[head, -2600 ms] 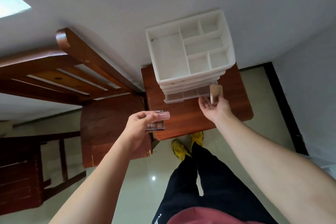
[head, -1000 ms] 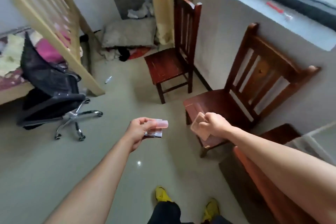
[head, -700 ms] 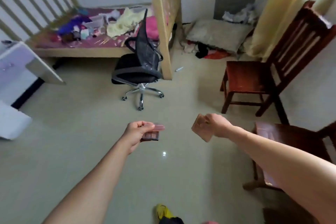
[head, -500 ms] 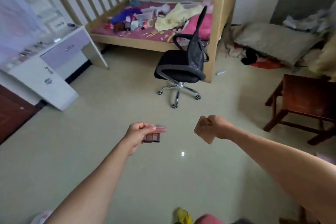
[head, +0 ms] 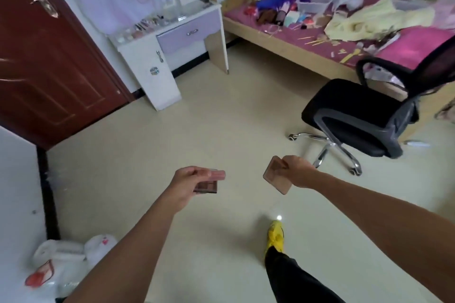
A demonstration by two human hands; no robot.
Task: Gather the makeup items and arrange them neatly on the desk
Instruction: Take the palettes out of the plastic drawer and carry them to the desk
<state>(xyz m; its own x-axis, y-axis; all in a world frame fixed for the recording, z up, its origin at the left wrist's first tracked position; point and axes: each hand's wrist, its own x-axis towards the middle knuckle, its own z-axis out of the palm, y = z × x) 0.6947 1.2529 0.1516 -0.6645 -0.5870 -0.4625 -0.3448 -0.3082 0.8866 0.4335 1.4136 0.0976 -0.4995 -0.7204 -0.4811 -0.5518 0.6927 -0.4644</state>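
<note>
Turning has brought the desk (head: 160, 81) into view, well ahead of you across the floor (head: 221, 130). Your left hand (head: 189, 183) pinches a pink tube (head: 218, 174) and small palette (head: 208, 187); your right hand (head: 296, 171) grips a flat brown compact (head: 274, 181). Carry all three to the desk.

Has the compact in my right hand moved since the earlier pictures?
Yes. The compact, held in the right hand, has come nearer the office chair, toward the desk.
</note>
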